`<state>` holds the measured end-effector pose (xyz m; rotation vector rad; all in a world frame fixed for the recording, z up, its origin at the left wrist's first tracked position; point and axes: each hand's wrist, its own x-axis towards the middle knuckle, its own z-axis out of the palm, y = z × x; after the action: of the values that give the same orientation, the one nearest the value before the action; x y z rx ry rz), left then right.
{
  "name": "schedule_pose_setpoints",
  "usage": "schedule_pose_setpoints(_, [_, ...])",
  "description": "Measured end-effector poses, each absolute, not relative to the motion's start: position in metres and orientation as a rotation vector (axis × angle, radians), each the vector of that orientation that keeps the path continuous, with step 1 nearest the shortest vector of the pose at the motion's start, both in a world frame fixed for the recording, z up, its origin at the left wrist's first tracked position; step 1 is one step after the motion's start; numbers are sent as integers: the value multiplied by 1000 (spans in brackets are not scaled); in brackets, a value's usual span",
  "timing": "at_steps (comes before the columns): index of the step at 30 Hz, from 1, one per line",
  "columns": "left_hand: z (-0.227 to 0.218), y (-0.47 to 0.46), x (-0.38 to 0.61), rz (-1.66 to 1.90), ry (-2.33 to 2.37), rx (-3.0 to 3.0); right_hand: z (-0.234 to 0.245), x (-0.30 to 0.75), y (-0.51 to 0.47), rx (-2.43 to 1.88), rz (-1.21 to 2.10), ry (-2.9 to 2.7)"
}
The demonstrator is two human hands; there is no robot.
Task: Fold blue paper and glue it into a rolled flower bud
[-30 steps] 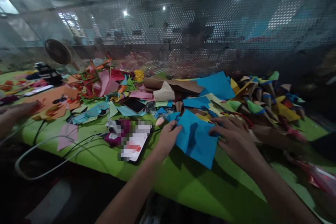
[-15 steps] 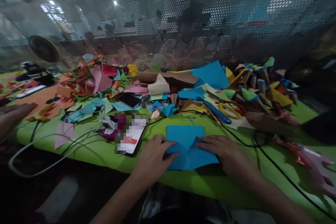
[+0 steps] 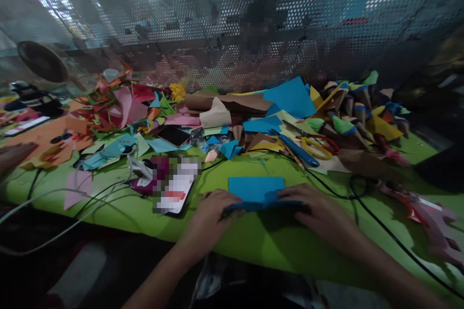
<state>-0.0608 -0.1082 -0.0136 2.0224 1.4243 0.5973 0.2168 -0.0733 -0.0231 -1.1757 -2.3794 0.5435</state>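
Observation:
A blue sheet of paper [image 3: 256, 187] lies near the front edge of the green table, its near part lifted and bent upward. My left hand [image 3: 216, 210] pinches the sheet's left side, thumb underneath. On the right side, my right hand [image 3: 308, 205] grips the same raised edge between thumb and fingers. Left of my left hand rests a phone with a lit screen [image 3: 177, 188], and beside it a purple and white glue gun [image 3: 150, 176].
Paper scraps [image 3: 134, 106] pile up along the back. Yellow-handled scissors [image 3: 315, 147] and a blue cutter [image 3: 299, 149] lie behind the sheet. A pink glue gun [image 3: 427, 217] with a black cable [image 3: 384, 231] is at right. Another person's hand [image 3: 16, 154] rests at far left.
The near edge of the blue paper has come up off the table, held by both hands. Before, the sheet lay flatter with a crease down its middle. The view has shifted slightly.

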Motion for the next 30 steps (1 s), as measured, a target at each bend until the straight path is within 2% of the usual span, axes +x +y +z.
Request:
schedule_pose_setpoints(5, [-18,-96,-52,612,1739,1838,-19,207,-64,-1346,706,-2235])
schedule_pose_setpoints(10, [-19,-91,-49,545,1899,1838,-24,203,-68,-1508,542,-2131])
schedule_pose_setpoints(30, [-20,-85,-48,445,1804,1899,-35,209,-74,-1407,446,-2323])
